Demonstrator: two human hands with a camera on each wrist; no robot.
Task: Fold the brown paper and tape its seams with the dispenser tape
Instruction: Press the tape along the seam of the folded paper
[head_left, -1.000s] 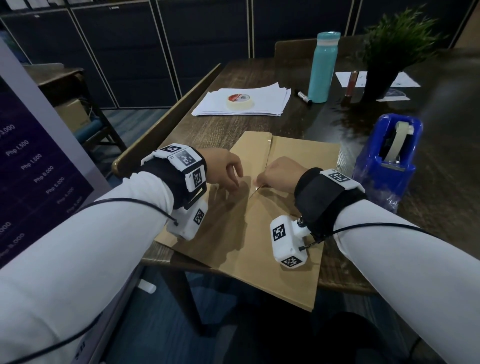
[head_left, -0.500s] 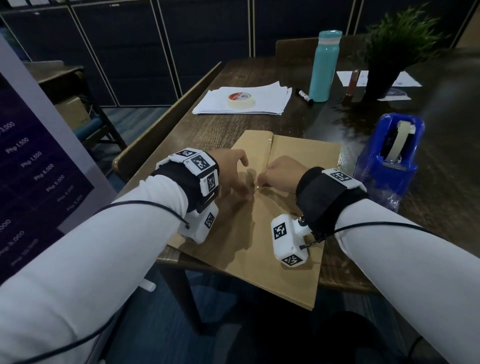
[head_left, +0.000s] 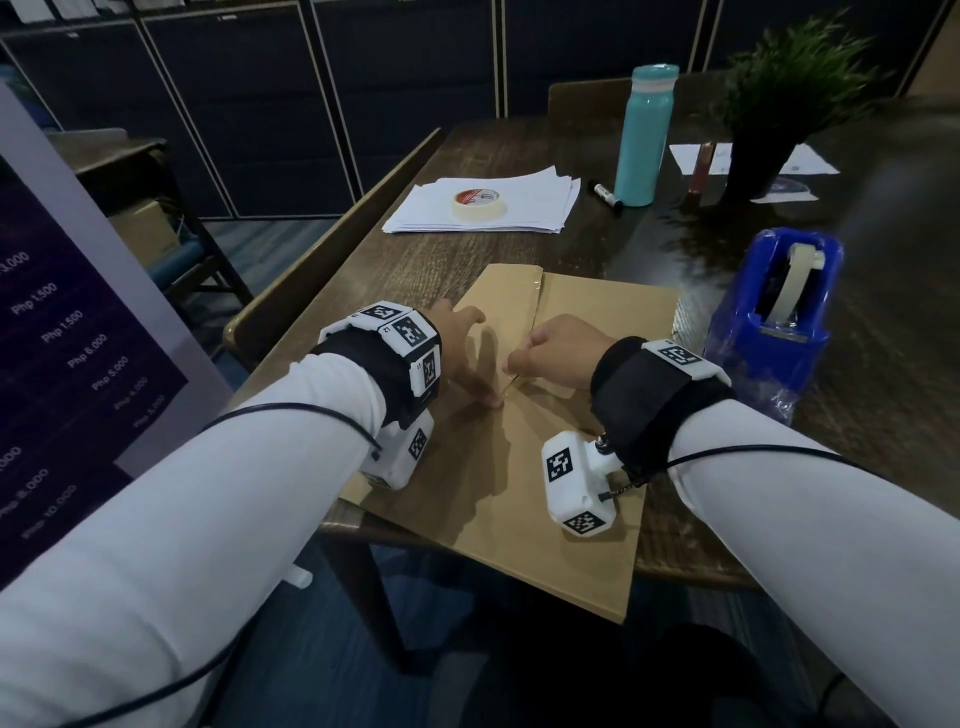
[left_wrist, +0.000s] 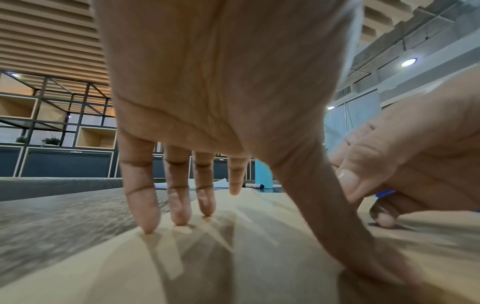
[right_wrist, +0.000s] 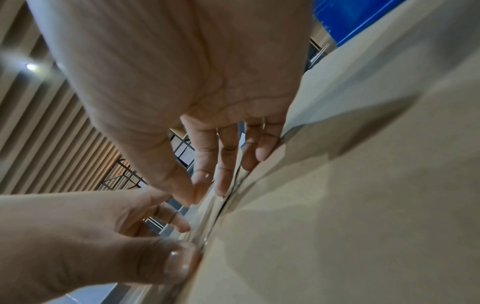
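Left hand (head_left: 460, 353) slid toward seam, thumb now pressing brown paper (head_left: 550, 467).

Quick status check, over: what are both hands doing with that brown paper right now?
Left hand open, fingers pressing brown paper. Right hand pinching clear tape along centre seam. Blue dispenser clear, to the right.

Both arms wear long white sleeves (head_left: 208, 519). Each wrist carries a wide black strap (head_left: 639, 400) set with white blocks printed with black square markers (head_left: 410, 332). A white camera housing (head_left: 574, 483), also marked, hangs under each wrist, and a thin black cable (head_left: 291, 410) loops back along each sleeve
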